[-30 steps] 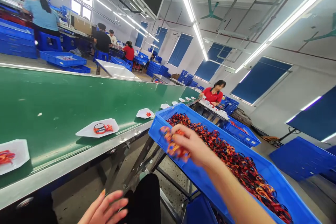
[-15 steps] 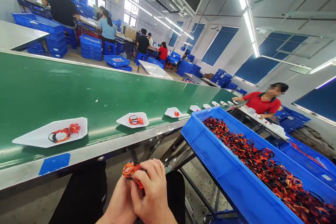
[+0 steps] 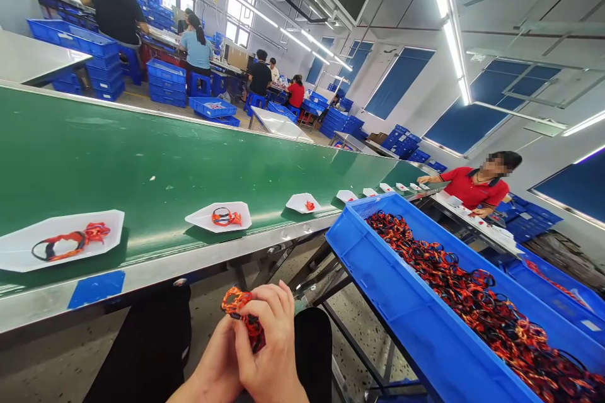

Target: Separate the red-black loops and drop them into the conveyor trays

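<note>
Low in the middle of the view, over my lap, my right hand (image 3: 269,352) and my left hand (image 3: 217,362) are closed together around a small orange, red and black braided cord bundle (image 3: 241,315). To the right a long blue crate (image 3: 401,315) is heaped with many more of the same cords (image 3: 472,302). Ahead of my hands runs a green conveyor belt (image 3: 118,164) that carries white trays (image 3: 220,218), each with one cord piece in it.
A person in a red shirt (image 3: 472,186) works at the belt's far end on the right. Several other people sit at tables among stacked blue crates (image 3: 165,82) at the back left. A blue marker patch (image 3: 97,288) sits on the belt's metal edge.
My right hand came back from the blue crate with a cord bundle and joined my left hand over my lap. The trays on the belt have drifted left.
</note>
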Demonstrator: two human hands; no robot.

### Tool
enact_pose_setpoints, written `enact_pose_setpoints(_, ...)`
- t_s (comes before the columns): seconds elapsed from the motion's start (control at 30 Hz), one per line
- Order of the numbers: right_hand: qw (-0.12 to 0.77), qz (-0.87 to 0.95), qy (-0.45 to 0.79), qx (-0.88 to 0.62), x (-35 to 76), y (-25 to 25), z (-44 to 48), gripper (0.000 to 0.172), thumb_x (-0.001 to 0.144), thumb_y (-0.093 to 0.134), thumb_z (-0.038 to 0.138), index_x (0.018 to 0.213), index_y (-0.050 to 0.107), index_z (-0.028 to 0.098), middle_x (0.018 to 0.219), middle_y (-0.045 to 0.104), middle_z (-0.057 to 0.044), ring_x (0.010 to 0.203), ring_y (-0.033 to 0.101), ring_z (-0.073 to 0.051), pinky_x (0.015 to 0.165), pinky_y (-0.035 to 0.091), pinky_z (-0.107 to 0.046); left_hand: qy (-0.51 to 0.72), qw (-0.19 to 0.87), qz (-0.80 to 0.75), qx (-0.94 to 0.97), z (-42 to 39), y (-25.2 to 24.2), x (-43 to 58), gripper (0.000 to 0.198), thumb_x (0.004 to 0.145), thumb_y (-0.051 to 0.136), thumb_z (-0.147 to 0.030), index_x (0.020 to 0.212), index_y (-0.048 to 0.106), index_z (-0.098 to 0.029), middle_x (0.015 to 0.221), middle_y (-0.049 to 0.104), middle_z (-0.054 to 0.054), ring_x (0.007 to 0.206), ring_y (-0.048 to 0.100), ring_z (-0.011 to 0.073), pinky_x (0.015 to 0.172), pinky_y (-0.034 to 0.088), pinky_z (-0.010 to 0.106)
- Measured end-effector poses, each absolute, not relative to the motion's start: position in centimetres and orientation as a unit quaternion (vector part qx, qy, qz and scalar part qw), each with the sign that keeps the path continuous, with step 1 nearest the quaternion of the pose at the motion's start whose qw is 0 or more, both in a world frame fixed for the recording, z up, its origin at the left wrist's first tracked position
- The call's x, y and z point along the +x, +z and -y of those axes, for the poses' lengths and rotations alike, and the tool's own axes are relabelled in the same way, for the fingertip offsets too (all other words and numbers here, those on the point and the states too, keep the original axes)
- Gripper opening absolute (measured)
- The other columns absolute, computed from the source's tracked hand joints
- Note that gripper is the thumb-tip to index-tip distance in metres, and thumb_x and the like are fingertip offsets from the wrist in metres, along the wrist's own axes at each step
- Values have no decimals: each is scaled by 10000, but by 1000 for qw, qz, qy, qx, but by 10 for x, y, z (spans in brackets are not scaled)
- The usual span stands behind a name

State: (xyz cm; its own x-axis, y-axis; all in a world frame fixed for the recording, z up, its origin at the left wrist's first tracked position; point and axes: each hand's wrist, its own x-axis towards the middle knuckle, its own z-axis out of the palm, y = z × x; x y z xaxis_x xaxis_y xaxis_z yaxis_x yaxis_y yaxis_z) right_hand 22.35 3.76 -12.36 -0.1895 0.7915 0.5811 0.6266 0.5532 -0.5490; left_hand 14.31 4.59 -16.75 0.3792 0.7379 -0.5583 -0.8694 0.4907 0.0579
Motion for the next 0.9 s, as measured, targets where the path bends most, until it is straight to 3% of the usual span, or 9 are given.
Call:
enact_pose_setpoints(0.17, 438, 743, 157, -480, 226, -132, -37, 193, 750, 526, 91, 881, 510, 231, 958, 585, -13, 962, 523, -197, 1014, 264, -456, 489, 817, -288, -105, -48, -178, 145, 100, 750, 547, -124, 704, 636, -127, 668, 645, 48, 591, 604, 143, 590, 515, 262)
enact_pose_setpoints(0.37, 469, 683, 287, -480, 224, -137, -37, 125, 795, 514, 117, 856, 553, 219, 924, 604, -34, 899, 548, -192, 821, 436, -338, 497, 790, -354, -65, -53, -185, 138, 45, 727, 599, -134, 699, 631, -149, 601, 625, 7, 560, 602, 141, 583, 513, 264)
enact_pose_setpoints(0.57, 500, 564, 440, -489, 222, -146, -43, 83, 837, 546, 267, 869, 584, 201, 873, 623, -32, 822, 593, -182, 743, 470, -286, 507, 764, -400, -5, -55, -191, 126, 52, 722, 643, -207, 725, 642, -155, 604, 630, 3, 558, 594, 134, 497, 481, 232)
enact_pose_setpoints(0.67, 524, 472, 538, -463, 222, -150, -47, 144, 830, 571, 339, 859, 571, 199, 824, 630, -16, 753, 595, -167, 689, 473, -268, 506, 755, -418, 13, -55, -192, 122, 89, 736, 636, -232, 777, 656, -156, 701, 675, 31, 653, 628, 163, 570, 522, 275)
enact_pose_setpoints(0.77, 560, 403, 578, -436, 222, -150, -50, 166, 822, 580, 354, 825, 568, 188, 797, 640, -14, 746, 592, -161, 732, 465, -276, 502, 751, -428, 30, -54, -189, 118, 147, 742, 622, -218, 867, 665, -152, 850, 706, 68, 702, 638, 184, 657, 546, 348)
enact_pose_setpoints(0.9, 570, 390, 583, -428, 225, -149, -51, 195, 814, 580, 373, 818, 577, 179, 842, 666, -51, 785, 608, -191, 796, 468, -335, 501, 752, -425, 56, -52, -182, 113, 229, 729, 641, -235, 944, 660, -158, 903, 704, 68, 717, 638, 188, 693, 545, 369)
